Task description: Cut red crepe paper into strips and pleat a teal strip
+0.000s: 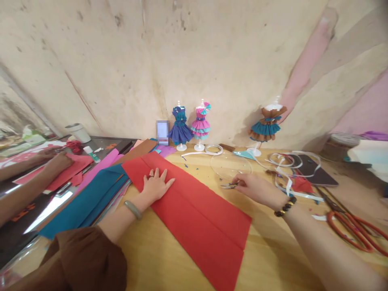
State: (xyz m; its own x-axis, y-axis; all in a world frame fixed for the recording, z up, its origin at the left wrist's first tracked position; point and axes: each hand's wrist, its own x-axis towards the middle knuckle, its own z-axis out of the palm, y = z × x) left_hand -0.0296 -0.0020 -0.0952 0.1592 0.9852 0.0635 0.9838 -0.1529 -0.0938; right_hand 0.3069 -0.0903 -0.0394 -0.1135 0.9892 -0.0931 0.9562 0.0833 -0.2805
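A long red sheet of crepe-like paper (194,206), with a crease along its length, lies slantwise on the wooden table. My left hand (156,185) rests flat on its upper left part, fingers spread. To the right of the sheet, my right hand (247,186) is closed around the handle end of small snips (228,186), whose short metal tips point left. The fingers hide most of the handle. Just behind that hand lies a clear round plastic disc (230,165).
Along the wall stand dress forms in a blue paper dress (181,125), a pink one (200,125) and a brown one (266,125). Orange-handled scissors (351,230) and white ribbon (287,184) lie right. Blue paper (81,202) and a co-worker's hands (57,165) are left.
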